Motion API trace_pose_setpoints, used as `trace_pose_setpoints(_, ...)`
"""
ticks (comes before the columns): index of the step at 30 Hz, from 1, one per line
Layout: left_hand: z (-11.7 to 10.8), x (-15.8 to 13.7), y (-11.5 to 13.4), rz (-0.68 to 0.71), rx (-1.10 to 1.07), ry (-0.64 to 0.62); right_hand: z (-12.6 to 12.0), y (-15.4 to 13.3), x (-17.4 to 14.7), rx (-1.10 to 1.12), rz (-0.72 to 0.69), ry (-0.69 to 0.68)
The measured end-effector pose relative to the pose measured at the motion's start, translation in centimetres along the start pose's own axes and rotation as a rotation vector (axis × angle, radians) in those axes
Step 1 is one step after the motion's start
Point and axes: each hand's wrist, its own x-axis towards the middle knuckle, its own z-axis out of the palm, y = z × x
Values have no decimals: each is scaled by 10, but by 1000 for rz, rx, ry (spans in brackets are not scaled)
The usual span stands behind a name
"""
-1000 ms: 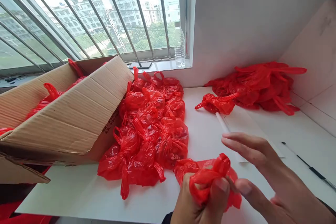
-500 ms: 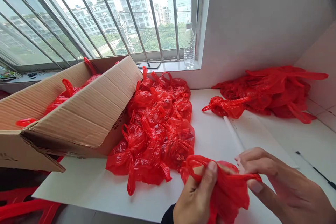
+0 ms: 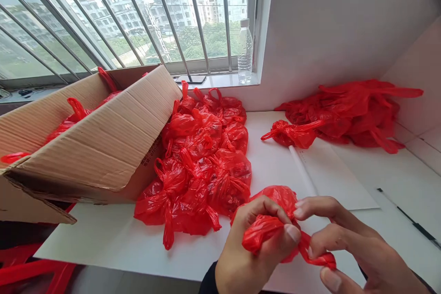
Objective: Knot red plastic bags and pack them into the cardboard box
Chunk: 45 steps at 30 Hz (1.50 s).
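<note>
A red plastic bag point(image 3: 279, 196) is between my two hands, low in the view to the right of centre. My left hand point(image 3: 255, 239) is closed around its gathered neck, and a bunched red handle pokes out over the thumb. My right hand point(image 3: 347, 243) pinches the bag's other twisted handle between thumb and fingers. Part of the bag is hidden behind my left hand. Just left of it lies a heap of knotted red bags point(image 3: 206, 161), their contents only faintly visible.
A cardboard box point(image 3: 99, 133) holding red bags stands on the left of the white table point(image 3: 103, 243). A small tied bag point(image 3: 292, 133) and a pile of flat red bags point(image 3: 351, 110) lie at back right, near a pen point(image 3: 409, 218). A bottle point(image 3: 245, 53) stands on the sill.
The bag's loose upper part is now gathered and twisted in my hands. My left hand has closed around the neck, and my right hand has drawn a handle down. The view has shifted slightly.
</note>
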Motion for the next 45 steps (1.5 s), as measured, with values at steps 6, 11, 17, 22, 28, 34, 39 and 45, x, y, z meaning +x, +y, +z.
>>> trace_pose_setpoints(6,3,4,1,116,42,-41,8,8,10,-4,77,34)
trace_pose_setpoints(11,-5,2,-12,350,364,-14,17,22,14,13,300,-73)
trace_pose_setpoints(17,-13,14,-40,798,849,249,14,15,21,321,499,-144)
trace_pose_setpoints(22,-15,15,-56,887,825,259,18,25,25,532,521,-222)
trace_pose_setpoints(28,-17,13,-51,833,1087,153,14,27,27,489,434,-56)
trace_pose_setpoints(34,-36,-5,-83,749,1347,265,0,62,1,204,609,84)
trace_pose_setpoints(39,-44,-15,-100,624,1379,276,0,81,-23,173,749,268)
trace_pose_setpoints(45,-27,10,-95,680,1385,5,42,43,-28,2,395,242)
